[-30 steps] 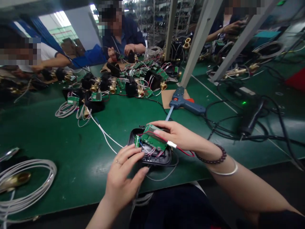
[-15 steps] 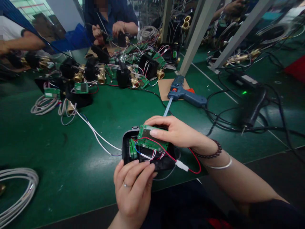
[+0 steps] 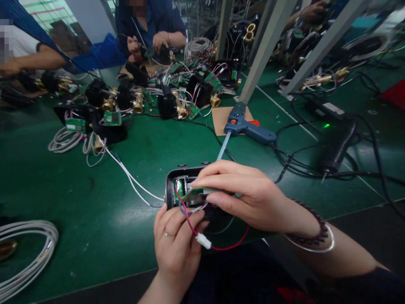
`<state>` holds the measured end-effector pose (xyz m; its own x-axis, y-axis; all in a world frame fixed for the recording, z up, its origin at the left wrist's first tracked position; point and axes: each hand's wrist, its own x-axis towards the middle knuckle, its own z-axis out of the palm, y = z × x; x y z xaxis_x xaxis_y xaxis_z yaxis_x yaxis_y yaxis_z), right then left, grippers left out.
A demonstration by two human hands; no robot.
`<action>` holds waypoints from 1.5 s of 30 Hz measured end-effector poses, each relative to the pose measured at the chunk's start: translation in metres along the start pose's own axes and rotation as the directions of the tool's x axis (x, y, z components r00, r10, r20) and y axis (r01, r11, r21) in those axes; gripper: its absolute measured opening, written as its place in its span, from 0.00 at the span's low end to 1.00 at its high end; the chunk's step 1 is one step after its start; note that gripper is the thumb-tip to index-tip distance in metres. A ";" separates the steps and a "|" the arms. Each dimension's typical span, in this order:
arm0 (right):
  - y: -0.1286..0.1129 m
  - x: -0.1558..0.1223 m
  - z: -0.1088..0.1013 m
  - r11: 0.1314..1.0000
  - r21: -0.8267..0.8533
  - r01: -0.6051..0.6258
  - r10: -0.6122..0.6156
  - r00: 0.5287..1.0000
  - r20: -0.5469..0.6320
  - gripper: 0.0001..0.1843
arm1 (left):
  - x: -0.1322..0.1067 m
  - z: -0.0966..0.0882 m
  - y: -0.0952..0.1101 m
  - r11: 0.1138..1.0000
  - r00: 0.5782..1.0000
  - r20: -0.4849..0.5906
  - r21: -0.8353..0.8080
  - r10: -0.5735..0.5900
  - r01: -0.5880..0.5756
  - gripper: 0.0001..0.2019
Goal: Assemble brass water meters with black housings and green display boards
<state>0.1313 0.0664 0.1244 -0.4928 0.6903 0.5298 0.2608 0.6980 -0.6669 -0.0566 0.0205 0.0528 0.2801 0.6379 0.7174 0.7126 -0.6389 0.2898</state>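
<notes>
My right hand (image 3: 243, 192) pinches a green circuit board (image 3: 202, 193) between thumb and fingers, tilted up nearly on edge over a black plastic housing (image 3: 170, 185). Another green board (image 3: 179, 190) sits inside the housing at its left end. My left hand (image 3: 179, 236) is closed on the housing's near side, fingertips beside the blue and white wires under the tilted board. A red wire with a white connector (image 3: 203, 241) hangs over the near edge. White wires (image 3: 136, 181) run from the housing's left side. Most of the housing's right part is hidden by my right hand.
A blue glue gun (image 3: 249, 126) lies on cardboard beyond my hands. At right is a black corded tool (image 3: 338, 145) among cables. Brass fittings (image 3: 138, 101) with black housings and boards line the back, near a co-worker's hands (image 3: 161, 41). Coiled grey cable (image 3: 34, 253) lies front left.
My right hand has tipped the circuit board from lying nearly flat to almost on edge, uncovering more of the housing's inside. The white connector has swung left and nearer. My left hand stays at the housing.
</notes>
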 end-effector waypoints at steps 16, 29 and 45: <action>0.024 0.010 -0.004 0.905 0.343 -0.251 0.294 0.953 -0.078 0.15 | 0.062 -0.007 -0.010 0.992 0.894 0.433 -0.098 0.115 -0.081 0.11; 0.025 -0.071 0.067 0.832 0.347 -0.432 0.546 0.529 -0.650 0.15 | 0.075 -0.006 -0.023 0.516 0.618 0.357 -0.344 -0.701 0.784 0.18; 0.032 -0.077 0.084 0.355 0.802 -0.480 0.853 0.517 -0.068 0.24 | 0.062 -0.001 -0.011 0.719 0.662 0.336 0.070 -0.670 0.692 0.12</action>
<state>0.1075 0.0195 0.0187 0.0249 0.9654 -0.2596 -0.3363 -0.2365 -0.9116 -0.0476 0.0663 0.0947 -0.0757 0.9948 0.0678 0.7508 0.0122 0.6605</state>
